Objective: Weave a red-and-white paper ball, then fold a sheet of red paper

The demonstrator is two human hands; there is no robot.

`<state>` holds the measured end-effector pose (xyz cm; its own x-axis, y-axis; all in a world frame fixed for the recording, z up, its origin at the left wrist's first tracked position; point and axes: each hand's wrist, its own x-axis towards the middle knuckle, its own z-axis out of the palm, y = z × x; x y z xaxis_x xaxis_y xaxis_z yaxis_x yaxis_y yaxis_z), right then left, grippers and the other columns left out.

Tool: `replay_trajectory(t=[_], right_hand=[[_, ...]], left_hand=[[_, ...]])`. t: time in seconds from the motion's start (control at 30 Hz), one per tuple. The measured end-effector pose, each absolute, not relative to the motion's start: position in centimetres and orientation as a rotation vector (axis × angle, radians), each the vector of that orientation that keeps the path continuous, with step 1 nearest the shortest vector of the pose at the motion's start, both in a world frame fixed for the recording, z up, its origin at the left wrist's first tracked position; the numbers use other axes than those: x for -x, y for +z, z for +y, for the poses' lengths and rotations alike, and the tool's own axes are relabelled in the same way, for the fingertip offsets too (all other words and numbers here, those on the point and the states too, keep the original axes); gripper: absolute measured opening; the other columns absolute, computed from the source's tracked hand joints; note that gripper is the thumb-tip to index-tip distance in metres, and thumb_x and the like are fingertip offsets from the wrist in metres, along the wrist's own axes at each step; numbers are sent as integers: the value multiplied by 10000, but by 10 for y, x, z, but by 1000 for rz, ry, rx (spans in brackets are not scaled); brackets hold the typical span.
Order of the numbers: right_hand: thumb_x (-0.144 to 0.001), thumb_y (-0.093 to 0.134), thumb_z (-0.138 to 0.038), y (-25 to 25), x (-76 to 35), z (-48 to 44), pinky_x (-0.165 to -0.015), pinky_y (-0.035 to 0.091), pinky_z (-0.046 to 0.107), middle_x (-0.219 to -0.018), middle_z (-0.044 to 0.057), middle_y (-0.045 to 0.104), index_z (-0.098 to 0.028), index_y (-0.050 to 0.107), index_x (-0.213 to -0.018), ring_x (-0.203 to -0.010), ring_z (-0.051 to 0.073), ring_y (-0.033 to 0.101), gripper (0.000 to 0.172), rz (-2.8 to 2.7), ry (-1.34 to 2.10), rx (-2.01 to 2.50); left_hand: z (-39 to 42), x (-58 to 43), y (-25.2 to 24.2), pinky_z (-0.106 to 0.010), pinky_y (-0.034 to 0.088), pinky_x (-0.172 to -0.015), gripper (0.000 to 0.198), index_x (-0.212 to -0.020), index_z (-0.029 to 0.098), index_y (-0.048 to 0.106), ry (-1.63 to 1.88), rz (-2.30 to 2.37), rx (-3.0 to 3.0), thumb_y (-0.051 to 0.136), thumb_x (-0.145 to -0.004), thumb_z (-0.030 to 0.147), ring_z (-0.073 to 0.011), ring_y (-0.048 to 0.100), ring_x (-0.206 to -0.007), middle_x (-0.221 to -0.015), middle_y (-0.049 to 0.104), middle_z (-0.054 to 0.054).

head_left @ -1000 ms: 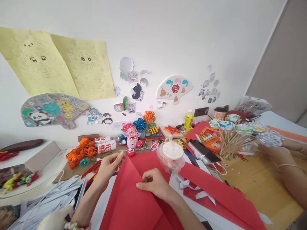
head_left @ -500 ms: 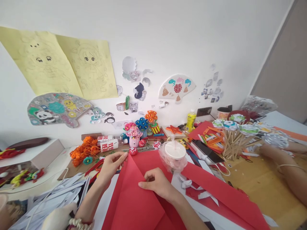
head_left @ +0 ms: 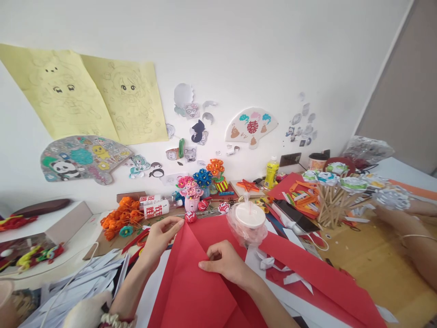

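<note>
A large sheet of red paper (head_left: 191,291) lies folded in front of me, one flap turned over along a diagonal crease. My left hand (head_left: 160,237) pinches the flap's far corner between thumb and fingers. My right hand (head_left: 223,264) is curled, with its fingertips pressing down on the fold near the middle of the sheet. A plastic-wrapped drink cup with a white lid and straw (head_left: 248,219) stands just beyond my right hand.
Paper flowers (head_left: 119,216), glue bottles (head_left: 155,209) and small craft pots (head_left: 201,182) line the wall. White paper strips (head_left: 85,278) pile at the left. Another person's arm (head_left: 413,246) reaches in at the right beside flowers on sticks (head_left: 336,196). A phone (head_left: 295,218) lies near.
Both hands keep their hold on the red paper; only the view has shifted slightly.
</note>
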<state>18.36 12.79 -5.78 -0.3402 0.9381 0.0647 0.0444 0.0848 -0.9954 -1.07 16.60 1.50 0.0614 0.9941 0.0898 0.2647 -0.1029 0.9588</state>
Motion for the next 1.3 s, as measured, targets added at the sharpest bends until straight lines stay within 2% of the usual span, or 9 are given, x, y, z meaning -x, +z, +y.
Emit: replay_trajectory(t=[0.2, 0.33, 0.47, 0.67, 0.9, 1.03, 1.3], right_hand=[[-603, 786, -419, -61, -182, 129, -501, 240, 227, -511, -53, 433, -147, 515, -494, -539, 89, 375, 398, -1537, 1421, 1003], [-642, 757, -403, -57, -182, 127, -507, 242, 227, -534, -49, 434, -149, 518, -521, -550, 91, 374, 370, -1527, 1407, 991], [-662, 738, -406, -54, -182, 126, -507, 235, 229, -528, -53, 413, -153, 498, -515, -548, 90, 363, 378, -1535, 1368, 1005], [-651, 738, -428, -55, -182, 130, -497, 232, 227, -510, -56, 409, -153, 499, -504, -532, 86, 365, 392, -1501, 1333, 1045], [-631, 753, -483, -62, -183, 131, -498, 257, 218, -526, -57, 431, -149, 492, -517, -522, 79, 367, 439, -1396, 1381, 1008], [-639, 742, -525, -64, -183, 130, -517, 298, 225, -558, -40, 484, -142, 531, -557, -541, 92, 406, 444, -1378, 1400, 992], [-623, 754, -563, -56, -184, 127, -532, 283, 223, -575, -47, 436, -145, 515, -558, -573, 95, 388, 486, -1379, 1436, 953]], left_hand=[[163, 8, 18, -201, 307, -477, 404, -732, 164, 672, 1128, 1330, -1497, 725, -613, 547, -99, 411, -537, -669, 598, 10], [163, 8, 18, -205, 292, -479, 400, -705, 160, 660, 1172, 1339, -1491, 718, -615, 545, -94, 389, -533, -658, 582, 16], [165, 7, 16, -204, 291, -479, 422, -744, 161, 653, 1171, 1354, -1491, 696, -637, 567, -95, 395, -533, -647, 573, 23], [159, 3, 20, -211, 347, -493, 490, -810, 161, 678, 993, 1297, -1555, 660, -659, 627, -133, 494, -590, -656, 604, 2], [155, 3, 19, -211, 347, -501, 515, -873, 143, 684, 831, 1232, -1566, 713, -630, 597, -134, 522, -582, -663, 652, -18], [158, 3, 15, -221, 390, -525, 462, -772, 144, 685, 819, 1219, -1548, 758, -592, 562, -152, 566, -621, -694, 673, -32], [161, 2, 13, -274, 450, -529, 460, -656, 141, 692, 852, 1225, -1493, 778, -534, 576, -211, 625, -619, -638, 688, -58]])
